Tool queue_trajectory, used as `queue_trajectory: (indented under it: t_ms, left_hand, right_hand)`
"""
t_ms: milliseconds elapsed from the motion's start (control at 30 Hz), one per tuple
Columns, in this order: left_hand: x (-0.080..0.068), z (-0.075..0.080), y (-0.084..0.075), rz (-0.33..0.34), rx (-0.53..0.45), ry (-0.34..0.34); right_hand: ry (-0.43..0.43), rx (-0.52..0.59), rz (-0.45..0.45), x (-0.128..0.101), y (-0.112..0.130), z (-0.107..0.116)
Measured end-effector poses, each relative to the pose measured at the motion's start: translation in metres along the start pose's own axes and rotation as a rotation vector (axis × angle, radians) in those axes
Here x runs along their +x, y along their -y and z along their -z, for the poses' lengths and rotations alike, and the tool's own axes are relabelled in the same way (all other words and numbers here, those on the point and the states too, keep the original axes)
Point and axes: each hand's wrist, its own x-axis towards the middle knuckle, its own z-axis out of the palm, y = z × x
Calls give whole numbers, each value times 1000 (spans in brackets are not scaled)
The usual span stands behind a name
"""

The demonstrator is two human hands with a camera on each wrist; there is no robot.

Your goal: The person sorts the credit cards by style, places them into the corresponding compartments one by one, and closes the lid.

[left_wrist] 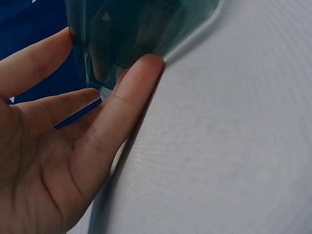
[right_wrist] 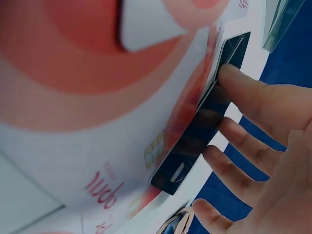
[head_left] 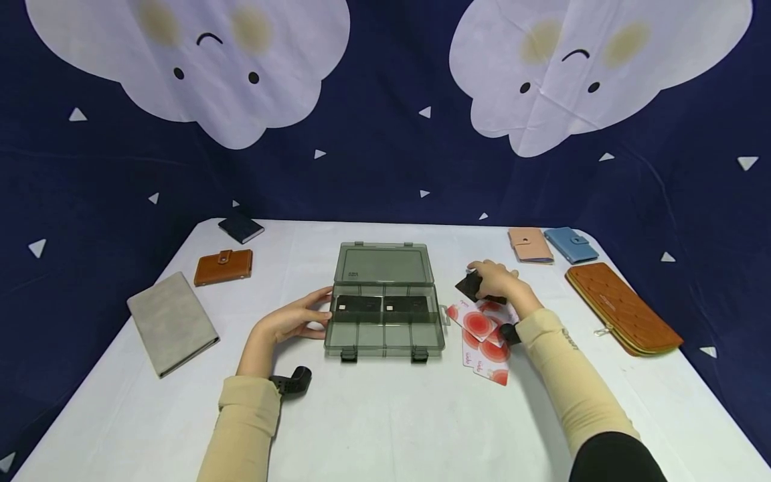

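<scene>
A translucent grey-green divided box (head_left: pixel 385 341) stands mid-table with its lid (head_left: pixel 383 264) folded back. Black cards (head_left: pixel 359 304) lie in its compartments. At the box's left side, my left hand (head_left: pixel 295 320) rests its fairly straight fingers and thumb against the wall; the left wrist view shows the thumb (left_wrist: pixel 141 78) touching the plastic. To the right of the box, my right hand (head_left: pixel 496 280) pinches a black card (right_wrist: pixel 187 148) by its edge. Beneath it lie several overlapping red-and-white cards (head_left: pixel 478 323), partly covered by the right hand and wrist.
On the left lie a grey notebook (head_left: pixel 173 323), a brown wallet (head_left: pixel 223 267) and a dark card holder (head_left: pixel 241 227). Toward the right are a pink wallet (head_left: pixel 530 245), a blue wallet (head_left: pixel 571 245) and a large brown zip wallet (head_left: pixel 620 304). A dark patterned cloth (head_left: pixel 385 181) hangs behind.
</scene>
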Motion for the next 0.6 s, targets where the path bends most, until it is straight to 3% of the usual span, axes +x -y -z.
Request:
queue_trajectory:
  t_ms: [233,600]
  left_hand:
    - [0,1,1,-6,-3,23]
    - [0,1,0,1,-10,8]
  right_hand:
    - [-130,-38,126,1,0,-1]
    - [-302,85,254,-10,28,13]
